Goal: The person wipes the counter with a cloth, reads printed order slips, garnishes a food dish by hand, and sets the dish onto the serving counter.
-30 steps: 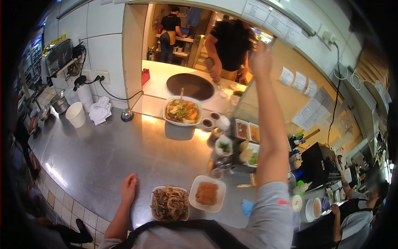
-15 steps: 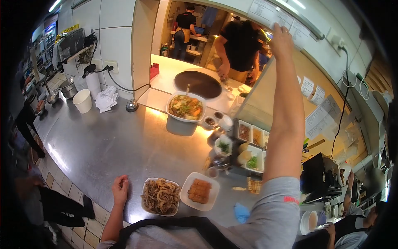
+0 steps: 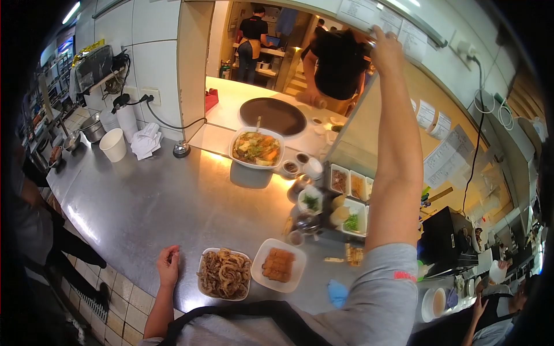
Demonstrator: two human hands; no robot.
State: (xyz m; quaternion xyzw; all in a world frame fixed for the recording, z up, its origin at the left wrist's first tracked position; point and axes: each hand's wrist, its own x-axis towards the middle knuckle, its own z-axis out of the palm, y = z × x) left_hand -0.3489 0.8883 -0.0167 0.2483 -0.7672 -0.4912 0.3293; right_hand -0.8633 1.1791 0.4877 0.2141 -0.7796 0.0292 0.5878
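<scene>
My right hand (image 3: 386, 52) is raised high at the hatch's upper right, fingers closed at the lower edge of printed paper slips (image 3: 390, 23) hung from a rail. What it grips, if anything, is too small to make out. Low over the steel counter (image 3: 133, 213), my left hand (image 3: 168, 266) hangs with loosely curled fingers and nothing visible in it. Just right of it sits a white dish of fried, curled pieces (image 3: 224, 274). Beside that stands a white bowl with sliced golden-brown fried food (image 3: 278, 265).
A bowl of vegetable food (image 3: 257, 148) stands by the hatch, before a round brown tray (image 3: 272, 116). Sauce cups (image 3: 291, 167) and garnish tubs (image 3: 353, 216) line the right. A call bell (image 3: 181, 150) is left of the hatch. A person in black (image 3: 337, 63) bends behind it.
My right hand stays at the slips, shifting slightly. The person behind the hatch has leaned lower and moved an arm. A person at the left has stepped. The dishes have not moved.
</scene>
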